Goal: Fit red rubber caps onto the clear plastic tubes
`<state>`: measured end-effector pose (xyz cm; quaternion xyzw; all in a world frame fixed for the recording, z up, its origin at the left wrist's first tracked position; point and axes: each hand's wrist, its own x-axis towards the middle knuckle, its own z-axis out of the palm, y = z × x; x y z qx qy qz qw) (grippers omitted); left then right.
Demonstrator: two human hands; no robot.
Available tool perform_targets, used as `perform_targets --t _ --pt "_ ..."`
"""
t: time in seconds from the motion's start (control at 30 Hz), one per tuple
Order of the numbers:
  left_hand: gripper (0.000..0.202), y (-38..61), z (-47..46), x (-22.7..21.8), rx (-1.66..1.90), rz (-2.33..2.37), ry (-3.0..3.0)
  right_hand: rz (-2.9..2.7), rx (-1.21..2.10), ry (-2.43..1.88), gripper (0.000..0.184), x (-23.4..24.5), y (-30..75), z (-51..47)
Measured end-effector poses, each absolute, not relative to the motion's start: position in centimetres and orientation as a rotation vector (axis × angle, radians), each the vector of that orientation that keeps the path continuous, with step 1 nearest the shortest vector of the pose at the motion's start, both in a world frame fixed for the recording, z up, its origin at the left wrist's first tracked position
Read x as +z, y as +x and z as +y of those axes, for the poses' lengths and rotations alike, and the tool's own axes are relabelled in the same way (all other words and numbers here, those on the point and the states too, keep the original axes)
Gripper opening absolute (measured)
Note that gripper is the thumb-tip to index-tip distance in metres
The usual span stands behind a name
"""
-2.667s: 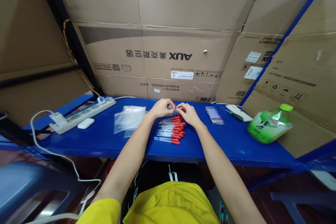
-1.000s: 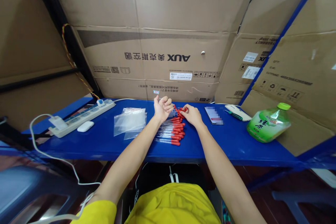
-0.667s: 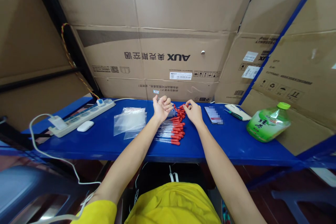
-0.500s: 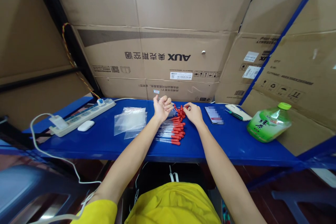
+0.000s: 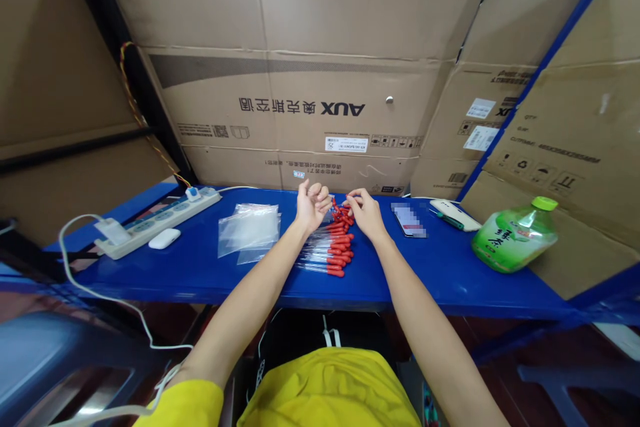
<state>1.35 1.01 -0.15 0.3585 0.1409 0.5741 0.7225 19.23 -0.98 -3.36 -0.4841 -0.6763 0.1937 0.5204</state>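
Leftmost on the blue tabletop lie a white power strip, a small white earbud case and a loose stack of clear plastic bags. Next, the left hand is raised palm-up, fingers curled around what seem to be a few thin clear droppers; exactly how many is too small to tell. Below it lies the row of clear red-bulbed droppers. The right hand pinches at the row's far end. These look light, slender and probably brittle, so the soft bulb is likely the safest hold. Farther right sit a phone and a green bottle.
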Motion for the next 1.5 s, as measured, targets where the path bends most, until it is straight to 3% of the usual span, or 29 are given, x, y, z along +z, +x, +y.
perform_targets --t 0.4,0.77,1.5 --pt "0.047 1.6 0.6 -0.2 1.230 0.288 0.815 -1.678 0.370 -1.024 0.034 -2.3 17.4 -2.4" --pt "0.046 1.8 0.7 -0.1 1.185 0.211 0.732 -1.453 0.605 -0.927 0.036 -3.3 16.5 -1.9" --pt "0.045 1.6 0.6 0.2 1.060 0.228 0.685 -1.662 0.189 -0.908 0.019 -2.8 17.2 -2.6"
